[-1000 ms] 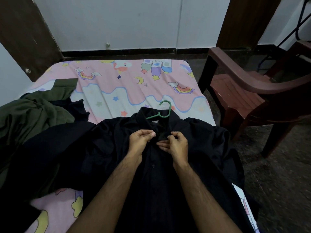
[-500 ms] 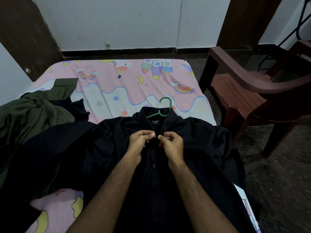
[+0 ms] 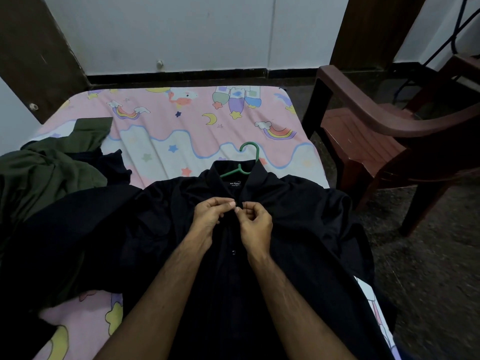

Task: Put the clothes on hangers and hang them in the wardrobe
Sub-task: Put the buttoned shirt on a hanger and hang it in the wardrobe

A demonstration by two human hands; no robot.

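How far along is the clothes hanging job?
Early on. Done: the green hanger is already inside the black shirt. In hand: the left hand and right hand pinch its placket near the collar, seemingly buttoning. Left: hanging it up, then the olive garment. No wardrobe is in view.

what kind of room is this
Most likely a bedroom at home: a bed with a pink cartoon-print sheet, clothes laid on it, among them a black shirt on a green hanger, and a brown plastic chair beside it.
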